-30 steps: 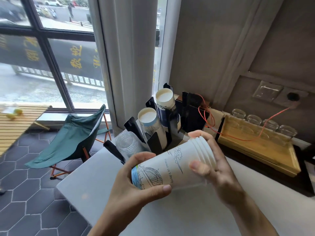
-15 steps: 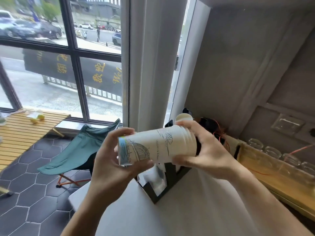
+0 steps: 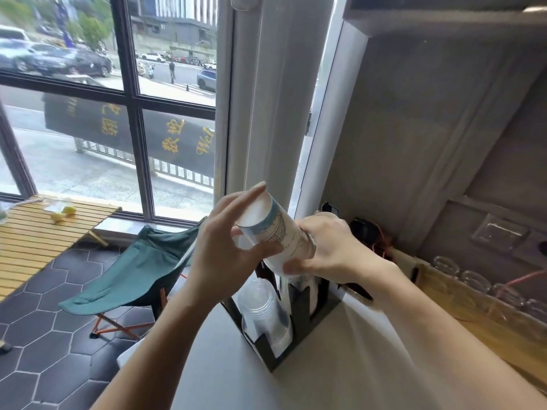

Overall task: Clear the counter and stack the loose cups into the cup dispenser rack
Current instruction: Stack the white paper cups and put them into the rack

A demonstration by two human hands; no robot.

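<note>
Above the black rack (image 3: 299, 329), hands tilt a printed paper cup (image 3: 278, 235).

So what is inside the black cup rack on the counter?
The front slot of the black cup rack holds a stack of clear plastic cups. Behind it, white paper cups show partly; the hands and the held paper cup stack cover the rest.

A stack of paper cups (image 3: 273, 232) is held tilted, base uppermost, by the left hand (image 3: 225, 247) and right hand (image 3: 328, 250) above the black rack (image 3: 296, 335) on the white counter (image 3: 340, 374).
</note>
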